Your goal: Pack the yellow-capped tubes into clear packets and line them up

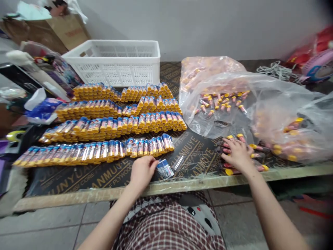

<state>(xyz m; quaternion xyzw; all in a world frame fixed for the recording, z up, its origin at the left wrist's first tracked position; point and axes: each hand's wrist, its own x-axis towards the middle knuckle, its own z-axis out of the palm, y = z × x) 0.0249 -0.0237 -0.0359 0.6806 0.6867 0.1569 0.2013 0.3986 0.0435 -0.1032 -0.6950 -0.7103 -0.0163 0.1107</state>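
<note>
My left hand pinches the left edge of a small printed plastic wrapper near the table's front edge. Just right of that wrapper lies a clear strip. Over on the right, my right hand is spread over a loose pile of pink tubes with yellow caps, its fingertips touching some of them. Long stacked rows of wrapped tubes with blue tops and yellow ends fill the left half of the table.
A white plastic basket stands behind the rows. Clear bags of tubes spread over the right side. Paper bags are at the back left, and a pink fan and white cord at the back right.
</note>
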